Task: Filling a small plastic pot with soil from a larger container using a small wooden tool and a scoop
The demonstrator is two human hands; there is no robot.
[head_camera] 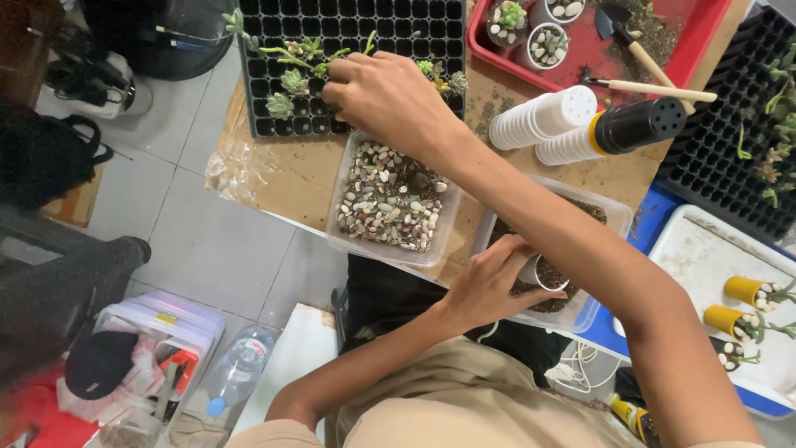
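My right hand (390, 95) reaches into a black seedling tray (365, 25). Its fingertips sit among small green succulents (294, 81), and the back of the hand hides whether they pinch one. My left hand (485, 286) holds a small white pot (547, 274) filled with dark soil. It keeps the pot upright over a clear plastic tub of soil (609, 214) at the near edge of the table. Between the two hands stands a clear tub of mixed pebbles (388, 203).
Stacked white pots (539, 118) and a black pot (638, 124) lie on the brown table. A red tray (701, 50) holds potted succulents, a small shovel and a rake. Another black seedling tray (730, 166) and a white tray with yellow pots (746, 292) are at right. A water bottle (236, 365) lies on the floor.
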